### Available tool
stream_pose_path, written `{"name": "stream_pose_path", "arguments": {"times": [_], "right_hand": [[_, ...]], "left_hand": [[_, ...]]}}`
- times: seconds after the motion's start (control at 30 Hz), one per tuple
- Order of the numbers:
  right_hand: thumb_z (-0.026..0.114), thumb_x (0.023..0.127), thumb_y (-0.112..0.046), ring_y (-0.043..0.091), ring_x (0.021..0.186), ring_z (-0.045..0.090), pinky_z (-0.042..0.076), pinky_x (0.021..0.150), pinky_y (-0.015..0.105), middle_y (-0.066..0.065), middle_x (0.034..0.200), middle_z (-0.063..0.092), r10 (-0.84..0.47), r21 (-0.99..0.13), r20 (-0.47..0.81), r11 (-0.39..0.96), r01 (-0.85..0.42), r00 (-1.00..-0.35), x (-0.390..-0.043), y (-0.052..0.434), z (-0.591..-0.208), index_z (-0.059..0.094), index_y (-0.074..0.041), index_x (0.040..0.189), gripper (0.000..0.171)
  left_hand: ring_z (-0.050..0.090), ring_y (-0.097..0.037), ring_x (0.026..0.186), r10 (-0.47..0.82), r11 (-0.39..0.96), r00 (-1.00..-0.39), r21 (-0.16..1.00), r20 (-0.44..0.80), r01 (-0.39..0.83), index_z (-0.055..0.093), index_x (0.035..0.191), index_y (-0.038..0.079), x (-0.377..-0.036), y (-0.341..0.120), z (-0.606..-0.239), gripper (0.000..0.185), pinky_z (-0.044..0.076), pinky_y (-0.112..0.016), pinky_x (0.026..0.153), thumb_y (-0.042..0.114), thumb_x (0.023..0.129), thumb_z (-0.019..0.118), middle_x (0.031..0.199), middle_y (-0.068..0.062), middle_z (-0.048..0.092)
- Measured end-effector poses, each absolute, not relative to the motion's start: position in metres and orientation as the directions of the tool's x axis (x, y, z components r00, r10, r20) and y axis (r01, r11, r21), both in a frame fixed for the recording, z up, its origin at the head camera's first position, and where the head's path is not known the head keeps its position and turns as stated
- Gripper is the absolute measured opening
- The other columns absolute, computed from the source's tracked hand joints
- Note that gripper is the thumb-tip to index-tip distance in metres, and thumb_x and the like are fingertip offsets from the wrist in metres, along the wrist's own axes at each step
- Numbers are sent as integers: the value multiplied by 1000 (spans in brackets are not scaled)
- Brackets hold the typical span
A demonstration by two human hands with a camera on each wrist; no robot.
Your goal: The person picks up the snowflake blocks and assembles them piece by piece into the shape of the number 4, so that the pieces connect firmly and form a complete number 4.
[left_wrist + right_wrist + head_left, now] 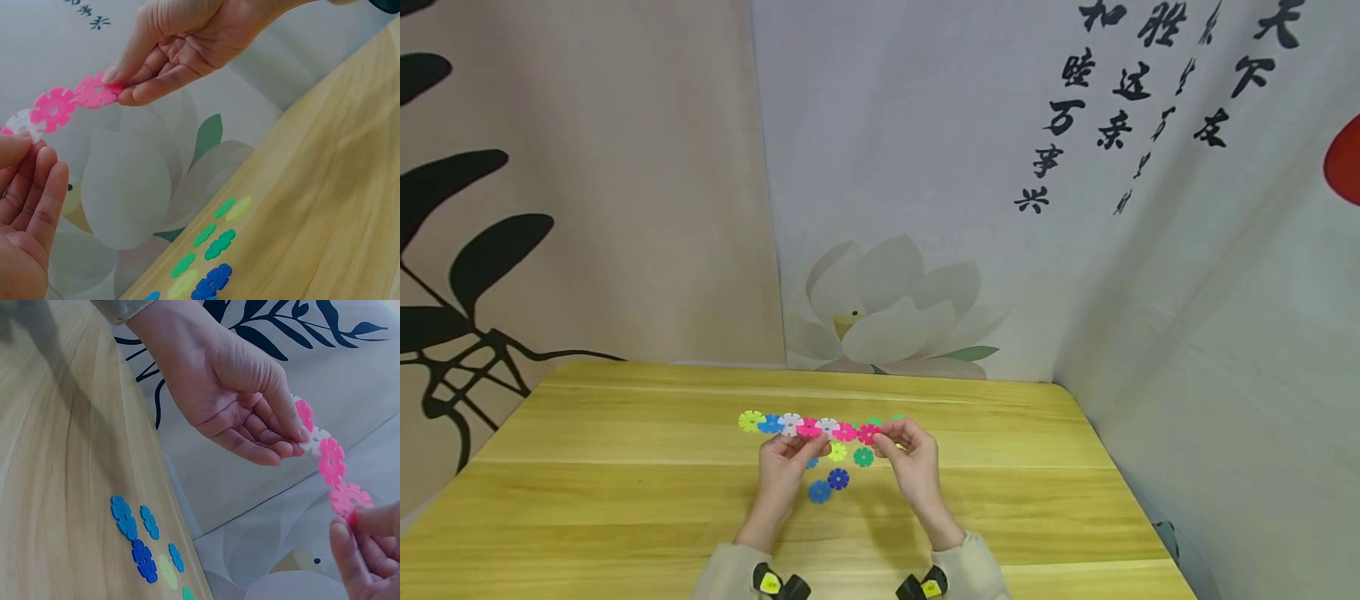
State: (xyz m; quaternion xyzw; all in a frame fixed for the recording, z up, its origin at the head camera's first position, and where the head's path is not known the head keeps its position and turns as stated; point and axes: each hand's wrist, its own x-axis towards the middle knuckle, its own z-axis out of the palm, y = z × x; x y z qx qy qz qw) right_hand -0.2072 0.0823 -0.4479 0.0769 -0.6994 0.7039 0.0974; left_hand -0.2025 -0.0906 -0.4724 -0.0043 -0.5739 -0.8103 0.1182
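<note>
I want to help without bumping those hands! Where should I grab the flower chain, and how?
I'd pinch the yellow flower ending the flower chain, coming from the left. It sticks out past the left hand, and nothing blocks that side. The flowers look thin and flat, so thumb on one face, finger on the other should hold it.

A yellowish wood-grain bench [625, 475] stands before a beige panel [662, 183] bearing black leaves [497, 254] and, beside it, a whitish panel [895, 142] printed with a pale lotus [891, 321] and black Chinese characters [1131, 83]; a red disc [1347, 160] shows at far right.
</note>
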Motion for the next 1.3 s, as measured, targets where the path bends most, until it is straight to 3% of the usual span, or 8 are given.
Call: {"name": "stream_pose_path", "arguments": {"times": [0.13,0.3,0.6,0.77,0.9,1.07,1.2,1.3], "right_hand": [[65,82,10,10,68,62,58,64,27,24,81,63,24,-959,282,16,-282,-959,-198,80,-435,59,7,84,7],[64,81,11,12,68,62,59,65,31,26,81,63,11,-944,328,56,-327,-945,-191,78,-425,58,11,84,7],[65,80,10,34,68,64,57,58,27,21,78,65,-35,-868,453,209,-449,-891,-190,79,-420,61,10,83,5],[65,81,10,39,69,63,59,59,33,22,79,65,-59,-857,467,214,-468,-882,-190,78,-418,61,10,83,4],[66,81,9,36,67,64,59,58,36,24,79,65,-57,-864,466,188,-468,-883,-189,77,-418,60,12,82,6],[66,80,9,31,61,64,56,52,25,23,76,65,-30,-872,468,144,-468,-883,-188,75,-419,60,13,78,7],[66,79,12,28,57,64,55,51,23,23,75,65,-15,-866,489,115,-487,-872,-186,72,-420,61,11,75,6],[66,79,13,16,58,62,54,51,21,24,75,64,-13,-882,463,86,-463,-886,-186,71,-420,61,11,76,6]], "left_hand": [[67,-9,63,-190,-319,-971,926,144,199,63,83,-10,-202,-90,-471,8,58,-24,68,-2,84,67,70,4,69],[67,-9,62,-196,-334,-968,917,158,218,62,83,-13,-203,-89,-472,10,58,-25,67,-5,83,66,69,3,69],[67,-8,61,-204,-337,-964,913,169,232,60,85,-18,-202,-89,-471,13,58,-24,66,-7,83,65,69,3,69],[67,-9,62,-198,-319,-965,919,173,231,62,84,-15,-201,-88,-471,11,58,-25,67,-4,83,66,69,4,69],[67,-9,61,-197,-305,-959,917,202,256,62,82,-15,-200,-89,-470,11,58,-24,66,-5,83,66,68,4,69],[65,-8,58,-196,-276,-944,908,266,314,61,79,-17,-198,-88,-469,11,58,-23,63,-8,81,66,63,4,67],[65,-8,57,-200,-285,-946,908,256,306,66,74,-7,-198,-89,-469,7,57,-22,63,-8,81,66,63,4,67],[65,-8,58,-201,-289,-954,916,225,277,66,76,-6,-198,-89,-469,6,57,-22,64,-6,82,66,64,4,68]]}}
